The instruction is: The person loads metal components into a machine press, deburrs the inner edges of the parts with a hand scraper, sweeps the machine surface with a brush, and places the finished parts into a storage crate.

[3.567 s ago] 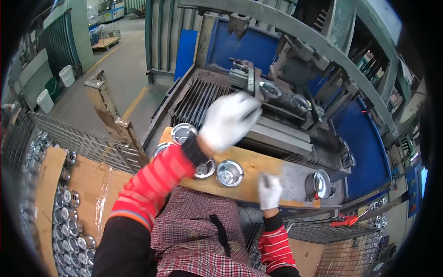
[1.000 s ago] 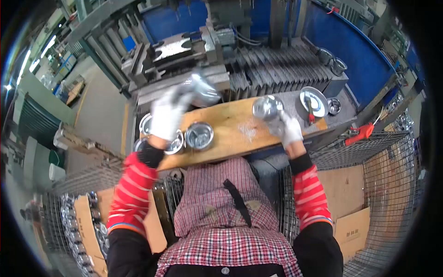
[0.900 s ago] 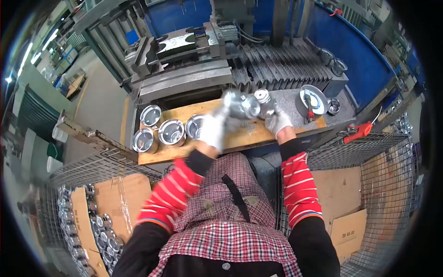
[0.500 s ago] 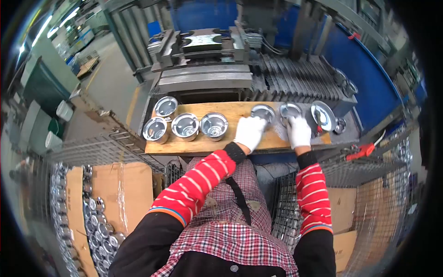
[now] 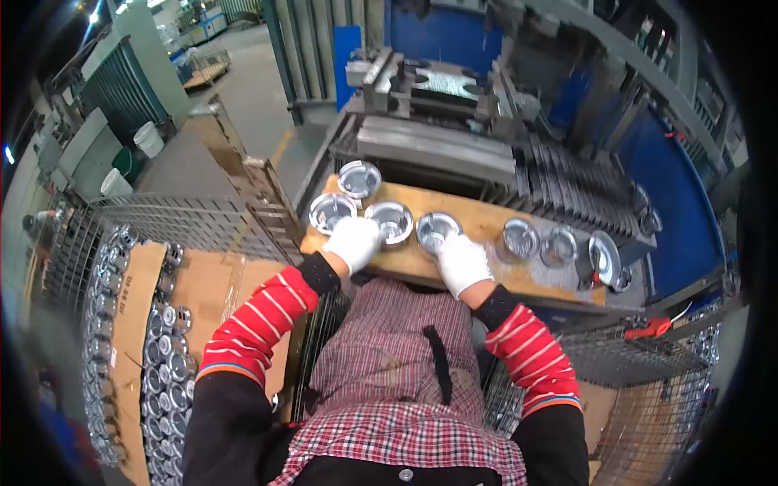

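My left hand (image 5: pixel 354 245), in a white glove, is at the near right rim of a shiny metal cup (image 5: pixel 331 209). Its fingers are partly hidden between that cup and a second metal cup (image 5: pixel 391 219), so I cannot see whether they grip. My right hand (image 5: pixel 464 266), also gloved, is closed on the near right rim of a third metal cup (image 5: pixel 436 227). Another metal cup (image 5: pixel 359 176) stands behind the left ones. Farther right on the wooden board (image 5: pixel 478 217) are two more metal cups, one of them a cup (image 5: pixel 519 236) near the middle.
A press with a metal die (image 5: pixel 442 85) stands behind the board. At the right end lie a larger round metal part (image 5: pixel 604 257) and a red-handled tool (image 5: pixel 648 328). Wire baskets flank me; the left one holds many metal cups (image 5: pixel 172 364) and cardboard (image 5: pixel 134 324).
Both hands have left the two cups on the board's right and moved left to the row of cups there. The camera view has turned left.
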Action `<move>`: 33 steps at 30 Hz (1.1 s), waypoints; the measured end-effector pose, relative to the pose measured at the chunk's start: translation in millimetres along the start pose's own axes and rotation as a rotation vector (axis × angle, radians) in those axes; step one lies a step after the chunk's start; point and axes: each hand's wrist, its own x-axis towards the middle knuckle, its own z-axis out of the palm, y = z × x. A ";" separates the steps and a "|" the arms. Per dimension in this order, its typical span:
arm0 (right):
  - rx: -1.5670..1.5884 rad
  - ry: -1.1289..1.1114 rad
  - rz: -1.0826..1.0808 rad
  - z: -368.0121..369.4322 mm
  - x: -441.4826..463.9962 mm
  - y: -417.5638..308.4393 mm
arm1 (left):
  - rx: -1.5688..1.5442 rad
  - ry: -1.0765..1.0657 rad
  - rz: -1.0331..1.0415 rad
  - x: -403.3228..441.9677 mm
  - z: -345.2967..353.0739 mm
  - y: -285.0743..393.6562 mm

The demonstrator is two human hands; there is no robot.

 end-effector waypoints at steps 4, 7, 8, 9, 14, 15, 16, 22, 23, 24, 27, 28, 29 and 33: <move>0.080 0.321 -0.163 -60.6 22.5 19.9 | -0.229 0.076 0.144 14.5 -59.1 -11.2; -0.276 0.358 0.145 -139.7 77.6 44.8 | -0.034 0.291 0.122 90.0 -110.8 -46.2; -0.316 0.396 0.107 -154.7 109.5 66.9 | 0.056 0.379 0.082 131.1 -122.8 -63.2; -0.355 0.442 0.067 -166.9 141.8 92.7 | 0.069 0.412 0.120 173.0 -127.4 -88.0; -0.109 0.304 0.248 -161.7 247.9 144.2 | 0.036 -0.075 -0.138 280.3 -139.6 -136.8; -0.217 0.200 0.188 -158.8 250.0 143.1 | 0.027 -0.113 -0.115 287.3 -131.4 -137.8; -0.233 0.158 0.111 -156.3 251.0 144.8 | 0.048 -0.185 -0.108 295.4 -121.5 -139.9; -0.113 0.044 0.243 -137.9 268.3 140.9 | -0.007 -0.252 -0.053 308.5 -92.9 -143.3; -0.078 0.072 0.361 -131.8 274.0 132.6 | -0.015 -0.234 -0.061 307.4 -91.6 -139.7; -0.113 0.059 0.355 -128.9 276.1 133.1 | -0.019 -0.210 -0.075 303.6 -93.0 -135.6; -0.006 0.133 0.355 -129.7 269.7 133.1 | -0.027 -0.153 -0.077 294.7 -89.4 -138.2; 0.026 0.116 0.346 -132.9 267.4 132.1 | -0.035 -0.185 -0.075 296.2 -89.3 -139.6; -0.002 0.122 0.322 -127.1 266.3 135.9 | -0.045 -0.207 -0.075 297.5 -93.3 -138.2; -0.080 0.140 0.346 -116.2 267.9 137.0 | -0.041 -0.131 -0.040 299.8 -83.3 -141.3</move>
